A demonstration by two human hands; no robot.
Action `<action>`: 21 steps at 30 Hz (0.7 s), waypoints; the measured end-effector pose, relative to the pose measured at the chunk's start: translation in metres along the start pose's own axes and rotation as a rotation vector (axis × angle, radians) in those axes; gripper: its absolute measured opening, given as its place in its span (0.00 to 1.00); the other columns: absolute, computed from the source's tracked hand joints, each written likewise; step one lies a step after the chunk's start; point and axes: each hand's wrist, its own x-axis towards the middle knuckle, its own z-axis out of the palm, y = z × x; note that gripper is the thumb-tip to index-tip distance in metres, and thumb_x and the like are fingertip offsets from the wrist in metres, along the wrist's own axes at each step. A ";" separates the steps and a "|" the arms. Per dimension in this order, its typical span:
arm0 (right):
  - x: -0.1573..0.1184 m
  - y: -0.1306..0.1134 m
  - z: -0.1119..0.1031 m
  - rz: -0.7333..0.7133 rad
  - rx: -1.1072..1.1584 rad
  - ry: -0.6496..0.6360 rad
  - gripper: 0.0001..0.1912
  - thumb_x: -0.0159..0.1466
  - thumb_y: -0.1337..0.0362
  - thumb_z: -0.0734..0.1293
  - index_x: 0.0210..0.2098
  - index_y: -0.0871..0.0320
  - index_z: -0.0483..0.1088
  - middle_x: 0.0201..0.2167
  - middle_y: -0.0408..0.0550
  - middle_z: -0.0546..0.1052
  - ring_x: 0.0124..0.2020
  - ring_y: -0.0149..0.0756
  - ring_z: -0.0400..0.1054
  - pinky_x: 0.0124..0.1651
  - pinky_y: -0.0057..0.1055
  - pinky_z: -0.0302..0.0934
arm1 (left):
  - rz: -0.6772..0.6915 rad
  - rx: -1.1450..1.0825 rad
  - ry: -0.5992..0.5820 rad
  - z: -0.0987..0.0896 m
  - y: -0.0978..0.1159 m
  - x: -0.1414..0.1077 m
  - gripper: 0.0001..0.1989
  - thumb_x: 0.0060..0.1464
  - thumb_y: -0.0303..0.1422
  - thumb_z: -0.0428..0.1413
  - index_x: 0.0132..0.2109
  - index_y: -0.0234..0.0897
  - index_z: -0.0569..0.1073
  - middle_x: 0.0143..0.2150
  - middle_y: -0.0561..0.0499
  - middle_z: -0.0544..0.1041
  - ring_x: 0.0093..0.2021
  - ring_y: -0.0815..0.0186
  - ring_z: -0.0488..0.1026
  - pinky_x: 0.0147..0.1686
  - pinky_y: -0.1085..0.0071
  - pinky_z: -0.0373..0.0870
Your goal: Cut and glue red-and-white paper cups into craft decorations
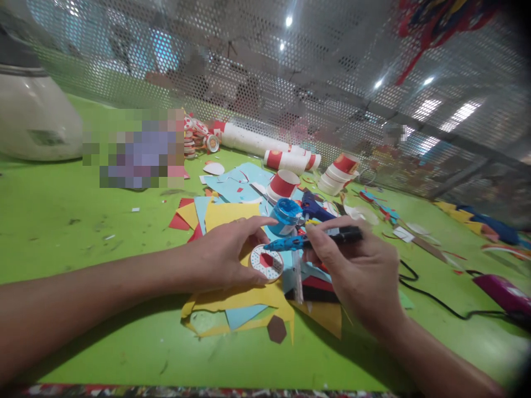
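Holding, left hand (pixel 215 253): round white blue-dotted disc with red hexagonal centre (pixel 272 272), gripped at its rim, thumb on near edge; index finger reaches out toward the jar.
Right hand (pixel 365 268): closed on black pen-shaped tool with blue-smeared front (pixel 290 244), near-horizontal, tip at disc's far edge. Contact: can't tell.
Disc position: between the hands, over yellow paper sheets (pixel 232 215).
Jar: open clear jar of blue paint (pixel 284 222), just beyond the disc.
Cup: red-and-white paper cup (pixel 283 186), upside down, behind the jar.
Glue gun: dark blue plastic glue gun (pixel 316 208), right of the jar.
Hexagon: brown paper hexagon (pixel 276 329), near side of the yellow sheets.
Table: bright green tabletop (pixel 103 331), under all of it.
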 end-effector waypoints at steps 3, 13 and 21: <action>-0.002 0.003 0.002 -0.002 -0.040 -0.025 0.08 0.60 0.61 0.70 0.28 0.57 0.71 0.19 0.39 0.75 0.18 0.28 0.68 0.24 0.25 0.65 | 0.037 -0.015 0.000 0.001 -0.002 0.000 0.37 0.43 0.35 0.63 0.61 0.42 0.60 0.44 0.50 0.73 0.41 0.62 0.70 0.41 0.67 0.65; -0.002 0.008 0.005 -0.054 -0.089 -0.055 0.07 0.61 0.61 0.69 0.29 0.58 0.71 0.18 0.40 0.75 0.17 0.28 0.67 0.23 0.26 0.63 | 0.063 -0.007 0.007 0.001 -0.003 0.000 0.35 0.43 0.35 0.63 0.59 0.43 0.62 0.43 0.51 0.74 0.40 0.62 0.71 0.39 0.68 0.65; -0.001 0.006 0.005 -0.050 -0.094 -0.077 0.07 0.60 0.61 0.69 0.29 0.57 0.71 0.18 0.39 0.74 0.17 0.28 0.67 0.21 0.25 0.61 | 0.057 0.003 0.008 0.000 -0.001 0.000 0.37 0.43 0.34 0.63 0.60 0.43 0.61 0.43 0.51 0.74 0.39 0.63 0.71 0.40 0.68 0.65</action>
